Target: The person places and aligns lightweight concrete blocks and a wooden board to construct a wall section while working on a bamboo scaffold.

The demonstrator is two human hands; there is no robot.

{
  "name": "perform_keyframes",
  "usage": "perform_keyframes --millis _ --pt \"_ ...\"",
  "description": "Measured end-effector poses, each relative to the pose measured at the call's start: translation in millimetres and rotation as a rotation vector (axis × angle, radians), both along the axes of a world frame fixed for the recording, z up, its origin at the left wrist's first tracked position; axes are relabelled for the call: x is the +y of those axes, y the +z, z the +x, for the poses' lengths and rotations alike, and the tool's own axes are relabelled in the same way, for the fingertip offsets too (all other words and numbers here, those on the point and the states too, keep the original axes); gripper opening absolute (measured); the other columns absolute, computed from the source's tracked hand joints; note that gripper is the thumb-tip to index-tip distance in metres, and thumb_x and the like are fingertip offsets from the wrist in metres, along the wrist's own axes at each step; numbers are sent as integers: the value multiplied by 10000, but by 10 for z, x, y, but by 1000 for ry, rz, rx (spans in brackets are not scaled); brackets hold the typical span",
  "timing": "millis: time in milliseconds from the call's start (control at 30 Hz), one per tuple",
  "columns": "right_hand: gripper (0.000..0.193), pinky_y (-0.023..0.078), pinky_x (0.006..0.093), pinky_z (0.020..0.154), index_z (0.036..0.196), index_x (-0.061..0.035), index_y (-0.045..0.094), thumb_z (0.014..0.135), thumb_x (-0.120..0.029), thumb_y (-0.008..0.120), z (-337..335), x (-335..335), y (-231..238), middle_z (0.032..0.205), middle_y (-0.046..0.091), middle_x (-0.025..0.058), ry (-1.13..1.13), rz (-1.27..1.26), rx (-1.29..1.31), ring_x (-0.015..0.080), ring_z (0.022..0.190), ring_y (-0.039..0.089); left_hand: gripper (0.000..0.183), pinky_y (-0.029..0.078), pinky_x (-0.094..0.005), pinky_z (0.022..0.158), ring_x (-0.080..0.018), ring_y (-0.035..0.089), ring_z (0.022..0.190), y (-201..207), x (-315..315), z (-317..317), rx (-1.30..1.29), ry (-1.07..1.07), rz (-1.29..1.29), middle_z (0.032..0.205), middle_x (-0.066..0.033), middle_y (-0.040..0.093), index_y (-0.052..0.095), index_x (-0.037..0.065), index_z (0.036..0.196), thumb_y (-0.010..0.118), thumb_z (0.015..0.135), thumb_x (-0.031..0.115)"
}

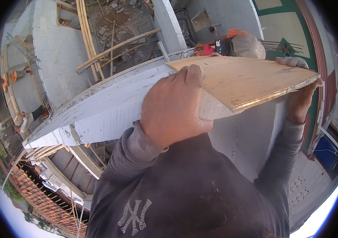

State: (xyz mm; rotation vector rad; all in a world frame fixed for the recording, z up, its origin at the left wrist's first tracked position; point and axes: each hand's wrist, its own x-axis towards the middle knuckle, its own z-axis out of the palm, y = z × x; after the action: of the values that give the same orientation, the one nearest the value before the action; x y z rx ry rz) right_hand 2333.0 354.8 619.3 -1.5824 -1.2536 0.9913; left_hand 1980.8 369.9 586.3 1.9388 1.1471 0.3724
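Note:
A plywood board (252, 77) with a rough, splintered edge lies over the top of a pale block wall (109, 111). My left hand (173, 105) is closed at the board's left end, its fingers curled on top and its thumb against the wall's near face. Under the board's right end, my right hand (302, 97) grips the edge, partly hidden by the wood. Greyish fingers (292, 62) rest over the far right edge; whose they are I cannot tell. Across the board is a co-worker in a light cap (248, 45), with fingers at the far edge.
Beyond the wall, bamboo poles (87, 39) stand over a rubble-strewn floor (125, 23). Other people (28, 119) are at the far left. A tiled roof (42, 198) lies below left. Thin rods (282, 46) stick out behind the co-worker.

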Motion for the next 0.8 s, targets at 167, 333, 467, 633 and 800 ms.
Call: perform_keyframes --millis 167,333,467,633,800 --pt "943 413 433 1152 1248 35 594 1047 -766 140 -11 -65 28 1242 658 181 19 47 -14 273 1214 618 730 573 -445 767 -366 714 879 13 0 39 5 -16 71 1020 -144 696 571 63 1200 890 581 283" --pt "980 443 380 1075 1194 32 626 1019 -801 140 -85 -92 -70 1176 659 135 -67 64 -39 229 1148 625 707 570 -423 782 -348 708 920 26 -20 88 -46 0 63 1062 -105 680 664 65 1198 910 575 289" --pt "950 458 377 1051 1191 32 614 1034 -776 140 -116 -36 -33 1148 645 135 50 105 -39 227 1106 628 751 568 -410 837 -323 714 985 71 4 78 34 -64 76 1116 -116 692 644 46 1234 929 582 285" --pt "952 467 389 1044 1188 29 615 1037 -768 117 -90 -69 -2 1156 646 138 23 95 -100 228 1109 627 823 567 -405 895 -312 721 1033 131 33 152 55 -107 130 1172 -134 707 604 16 1295 946 585 253" --pt "1029 477 393 1046 1206 36 612 973 -855 154 -131 -33 -12 1163 650 138 2 80 -60 226 1126 630 789 566 -408 876 -311 725 1023 124 19 126 -4 -32 -32 1145 -143 718 594 21 1301 943 629 242"
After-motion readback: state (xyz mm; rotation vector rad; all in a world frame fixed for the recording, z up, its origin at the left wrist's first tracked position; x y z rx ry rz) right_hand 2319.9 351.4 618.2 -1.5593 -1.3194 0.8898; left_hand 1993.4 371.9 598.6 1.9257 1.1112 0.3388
